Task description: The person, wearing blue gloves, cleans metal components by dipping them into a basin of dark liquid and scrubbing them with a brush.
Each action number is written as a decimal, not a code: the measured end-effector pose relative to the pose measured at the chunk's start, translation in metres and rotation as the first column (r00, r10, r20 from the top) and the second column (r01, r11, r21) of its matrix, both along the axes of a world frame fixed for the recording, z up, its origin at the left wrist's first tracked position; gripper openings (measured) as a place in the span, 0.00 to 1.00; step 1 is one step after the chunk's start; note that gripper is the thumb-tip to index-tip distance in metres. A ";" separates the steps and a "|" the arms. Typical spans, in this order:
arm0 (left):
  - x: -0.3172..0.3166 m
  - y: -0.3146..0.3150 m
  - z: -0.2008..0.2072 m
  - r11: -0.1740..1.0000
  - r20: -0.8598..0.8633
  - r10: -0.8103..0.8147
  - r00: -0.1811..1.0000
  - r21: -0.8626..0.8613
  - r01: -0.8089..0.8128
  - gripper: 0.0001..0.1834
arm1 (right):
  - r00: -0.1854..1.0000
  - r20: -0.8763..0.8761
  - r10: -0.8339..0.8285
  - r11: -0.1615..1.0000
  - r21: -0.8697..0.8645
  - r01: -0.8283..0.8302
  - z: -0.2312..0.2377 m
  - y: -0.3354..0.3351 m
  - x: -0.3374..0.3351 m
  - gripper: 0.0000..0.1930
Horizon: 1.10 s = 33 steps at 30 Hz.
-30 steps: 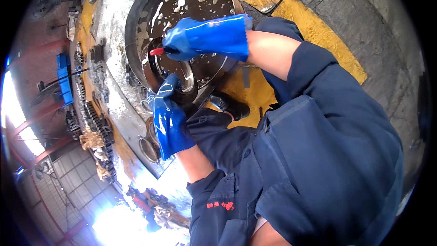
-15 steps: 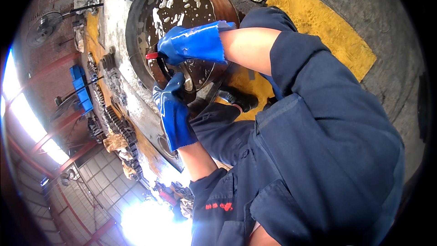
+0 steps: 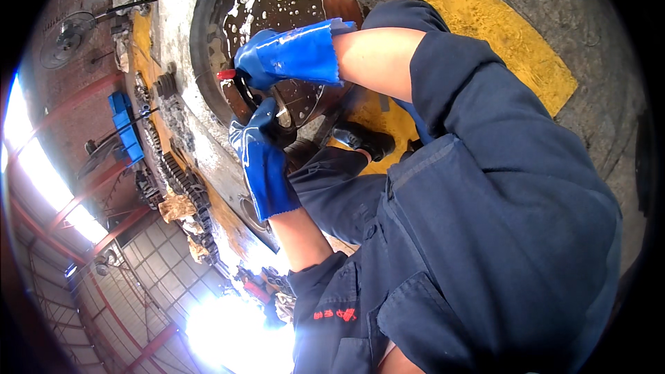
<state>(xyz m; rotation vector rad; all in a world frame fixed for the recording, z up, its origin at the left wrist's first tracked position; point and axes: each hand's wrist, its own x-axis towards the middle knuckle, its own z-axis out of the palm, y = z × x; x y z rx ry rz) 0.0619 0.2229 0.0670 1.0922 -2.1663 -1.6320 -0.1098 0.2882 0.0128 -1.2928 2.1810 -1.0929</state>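
Left hand [image 3: 262, 159] fingers hidden behind the metal part [image 3: 282, 112].

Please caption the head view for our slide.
Blue-gloved left hand and right hand with a red-handled tool work over a foamy drum.

This is a workshop, the kind of big shed where machines get fixed. The roof is held up by red metal beams [image 3: 104, 187], and the wall is brick. The floor [image 3: 554, 21] is grey concrete with wide yellow lines [image 3: 485, 21] painted on it. Rows of dirty metal gears [image 3: 183, 180] lie along a bench. A big fan [image 3: 59, 45] stands nearby. The person wears dark blue work clothes [image 3: 499, 221].
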 end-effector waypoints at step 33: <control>0.014 0.007 0.009 0.415 0.413 -0.350 0.841 -0.736 0.535 0.18 | 0.999 0.021 -0.025 0.999 -0.020 0.025 -0.005 -0.001 0.001 0.12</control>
